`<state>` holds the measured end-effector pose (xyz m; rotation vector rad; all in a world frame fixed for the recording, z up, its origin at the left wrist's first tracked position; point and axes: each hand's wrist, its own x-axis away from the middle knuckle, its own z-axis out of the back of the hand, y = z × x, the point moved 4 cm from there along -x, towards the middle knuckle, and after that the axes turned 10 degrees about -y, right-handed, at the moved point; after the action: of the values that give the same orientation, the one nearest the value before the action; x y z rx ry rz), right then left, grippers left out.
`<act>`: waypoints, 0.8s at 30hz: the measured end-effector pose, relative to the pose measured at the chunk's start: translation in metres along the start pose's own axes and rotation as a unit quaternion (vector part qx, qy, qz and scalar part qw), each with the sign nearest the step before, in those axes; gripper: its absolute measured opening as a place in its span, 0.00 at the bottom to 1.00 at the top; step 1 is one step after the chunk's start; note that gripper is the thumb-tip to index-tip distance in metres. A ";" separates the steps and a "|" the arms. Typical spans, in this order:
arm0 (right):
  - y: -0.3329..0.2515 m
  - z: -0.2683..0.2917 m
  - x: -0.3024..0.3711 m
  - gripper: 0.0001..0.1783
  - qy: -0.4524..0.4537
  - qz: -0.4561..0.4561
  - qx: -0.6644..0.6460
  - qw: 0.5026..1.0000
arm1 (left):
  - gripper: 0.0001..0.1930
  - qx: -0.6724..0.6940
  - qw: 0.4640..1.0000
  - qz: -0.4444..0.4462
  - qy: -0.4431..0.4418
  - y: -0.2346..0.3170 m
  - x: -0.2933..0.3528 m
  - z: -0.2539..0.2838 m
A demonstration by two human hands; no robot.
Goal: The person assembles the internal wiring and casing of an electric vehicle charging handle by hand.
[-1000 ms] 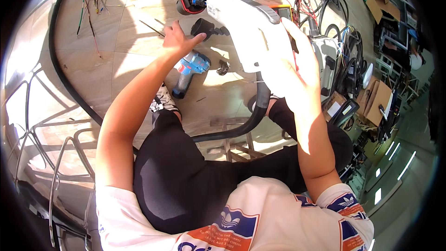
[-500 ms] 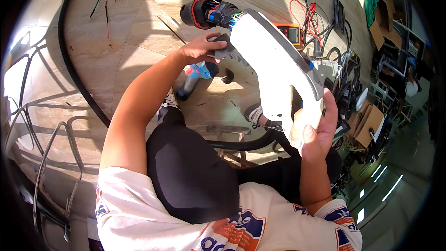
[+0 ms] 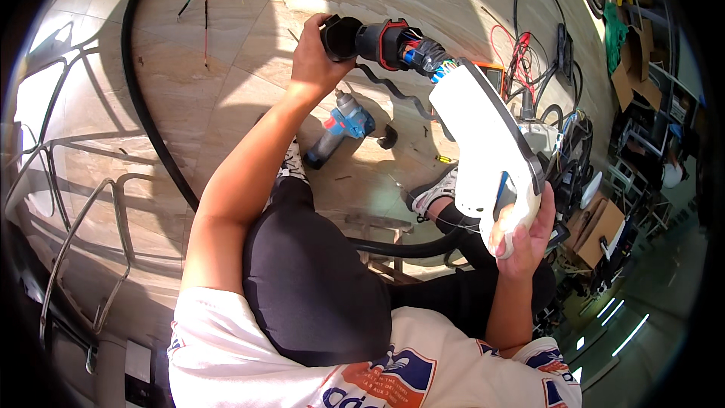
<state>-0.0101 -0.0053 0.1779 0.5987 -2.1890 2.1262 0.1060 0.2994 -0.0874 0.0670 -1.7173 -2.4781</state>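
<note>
My left hand [image 3: 313,57] grips the black connector head [image 3: 361,38]; my right hand [image 3: 521,230] grips the white charging-gun housing [image 3: 487,155]. Next I would seat the connector, judging alignment first.

Workshop floor: loose cables [image 3: 540,0], cordless drill [image 3: 340,128], cardboard boxes [image 3: 596,227].
</note>
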 end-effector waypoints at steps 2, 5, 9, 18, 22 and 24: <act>0.000 -0.001 0.001 0.43 -0.013 0.006 0.007 1.000 | 0.40 -0.006 0.999 0.007 -0.032 -0.006 -0.001 0.001; -0.003 -0.005 0.001 0.42 -0.032 0.003 0.009 0.999 | 0.40 0.014 0.998 -0.015 -0.065 -0.005 -0.007 0.008; -0.004 -0.009 0.000 0.41 -0.036 0.011 0.020 0.999 | 0.41 -0.002 0.991 -0.102 -0.082 0.009 -0.014 0.010; -0.004 -0.007 -0.005 0.43 -0.048 -0.011 0.014 0.999 | 0.44 0.017 0.974 -0.135 -0.178 0.029 -0.018 0.013; -0.003 -0.005 -0.004 0.43 -0.041 -0.023 -0.003 0.999 | 0.44 0.006 0.973 -0.136 -0.188 0.038 -0.018 0.012; -0.004 -0.005 -0.005 0.43 -0.028 -0.030 0.005 0.999 | 0.43 0.005 0.971 -0.142 -0.189 0.042 -0.020 0.011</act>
<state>-0.0054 0.0004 0.1806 0.7236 -2.1591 2.1170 0.1275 0.2976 -0.0455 -0.1847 -1.9860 -2.8395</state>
